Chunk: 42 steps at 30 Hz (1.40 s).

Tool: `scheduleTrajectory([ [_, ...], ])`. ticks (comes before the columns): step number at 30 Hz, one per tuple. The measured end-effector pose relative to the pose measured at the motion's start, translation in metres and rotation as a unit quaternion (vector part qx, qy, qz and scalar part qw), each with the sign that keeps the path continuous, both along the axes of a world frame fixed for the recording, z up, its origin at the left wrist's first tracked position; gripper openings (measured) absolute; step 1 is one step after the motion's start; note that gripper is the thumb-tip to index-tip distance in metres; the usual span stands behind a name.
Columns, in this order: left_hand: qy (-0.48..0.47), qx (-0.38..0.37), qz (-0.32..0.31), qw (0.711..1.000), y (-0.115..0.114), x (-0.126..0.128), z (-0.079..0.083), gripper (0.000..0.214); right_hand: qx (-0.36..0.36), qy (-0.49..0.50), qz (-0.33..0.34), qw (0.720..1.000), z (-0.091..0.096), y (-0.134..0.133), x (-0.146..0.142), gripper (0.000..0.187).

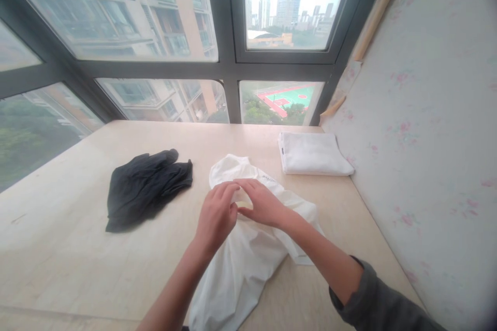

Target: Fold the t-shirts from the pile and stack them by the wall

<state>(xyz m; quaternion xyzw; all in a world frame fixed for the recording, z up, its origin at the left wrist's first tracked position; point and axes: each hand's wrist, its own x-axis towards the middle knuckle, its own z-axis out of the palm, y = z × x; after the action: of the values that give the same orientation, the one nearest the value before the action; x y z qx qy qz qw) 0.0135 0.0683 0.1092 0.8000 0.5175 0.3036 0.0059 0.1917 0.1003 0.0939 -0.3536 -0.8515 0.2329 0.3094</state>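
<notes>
A crumpled white T-shirt with small dark lettering lies on the pale wooden surface in front of me. Over its upper part are my left hand and my right hand, fingertips close together or touching. A gap shows between thumb and fingers on each hand, and the curved fingers look loose, with no cloth gripped. Whether the fingertips brush the shirt is hard to see. To the left rests a black garment, bunched and wrinkled. A folded white cloth sits at the back right.
The pale wooden surface runs up to a grey-framed window at the back. On the right stands a wall with floral wallpaper, its edge torn beside the window frame.
</notes>
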Motion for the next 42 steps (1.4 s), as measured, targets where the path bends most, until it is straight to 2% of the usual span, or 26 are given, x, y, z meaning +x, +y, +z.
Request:
scheduleTrajectory([
  [3, 0.029, 0.096, 0.066, 0.993, -0.012, 0.012, 0.003, 0.02, -0.035, 0.021, 0.006, 0.999, 0.014, 0.026, -0.016, 0.035],
  [5, 0.029, 0.098, 0.085, 0.991, -0.022, 0.02, 0.0, 0.011, -0.044, 0.016, -0.006, 0.999, 0.023, 0.041, -0.017, 0.035],
  [7, 0.04, 0.044, 0.075, 0.995, -0.03, 0.033, -0.009, 0.013, -0.041, 0.003, -0.004, 0.999, 0.033, 0.05, -0.014, 0.039],
  [9, 0.07, -0.054, 0.053, 0.995, -0.035, 0.053, -0.019, 0.022, -0.038, -0.027, 0.011, 0.999, 0.042, 0.054, -0.012, 0.036],
  [12, 0.103, -0.214, 0.032, 0.971, -0.031, 0.086, -0.031, 0.03, -0.029, -0.085, 0.021, 0.996, 0.049, 0.054, -0.012, 0.031],
  [14, 0.1, -0.275, 0.021, 0.956, -0.026, 0.105, -0.036, 0.028, -0.023, -0.113, 0.011, 0.993, 0.05, 0.054, -0.012, 0.031],
  [18, 0.072, -0.297, -0.028, 0.952, -0.021, 0.126, -0.035, 0.025, -0.017, -0.129, -0.026, 0.991, 0.051, 0.061, -0.011, 0.03],
  [22, 0.022, -0.297, -0.072, 0.952, -0.033, 0.13, -0.024, 0.026, -0.007, -0.114, -0.063, 0.992, 0.059, 0.077, -0.001, 0.033],
  [26, -0.01, -0.252, -0.055, 0.966, -0.055, 0.105, -0.011, 0.032, 0.021, -0.094, -0.138, 0.986, 0.069, 0.098, 0.024, 0.041],
  [30, 0.007, -0.092, -0.007, 0.996, -0.067, 0.05, 0.002, 0.013, 0.052, -0.089, -0.205, 0.973, 0.078, 0.106, 0.06, 0.044],
  [33, -0.052, -0.001, 0.045, 0.998, -0.06, 0.005, 0.017, 0.011, 0.07, -0.084, -0.206, 0.972, 0.087, 0.097, 0.081, 0.04],
  [36, -0.126, 0.013, 0.078, 0.989, -0.043, -0.027, 0.035, 0.019, 0.088, -0.072, -0.178, 0.977, 0.1, 0.081, 0.09, 0.036],
  [39, -0.149, 0.009, 0.104, 0.983, -0.022, -0.046, 0.053, 0.043, 0.102, -0.058, -0.191, 0.975, 0.115, 0.067, 0.094, 0.028],
  [41, -0.148, -0.023, 0.12, 0.981, -0.01, -0.056, 0.062, 0.049, 0.098, -0.043, -0.214, 0.971, 0.126, 0.061, 0.097, 0.024],
  [42, -0.148, -0.052, 0.124, 0.98, -0.004, -0.061, 0.066, 0.046, 0.091, -0.033, -0.218, 0.971, 0.131, 0.058, 0.099, 0.024],
])
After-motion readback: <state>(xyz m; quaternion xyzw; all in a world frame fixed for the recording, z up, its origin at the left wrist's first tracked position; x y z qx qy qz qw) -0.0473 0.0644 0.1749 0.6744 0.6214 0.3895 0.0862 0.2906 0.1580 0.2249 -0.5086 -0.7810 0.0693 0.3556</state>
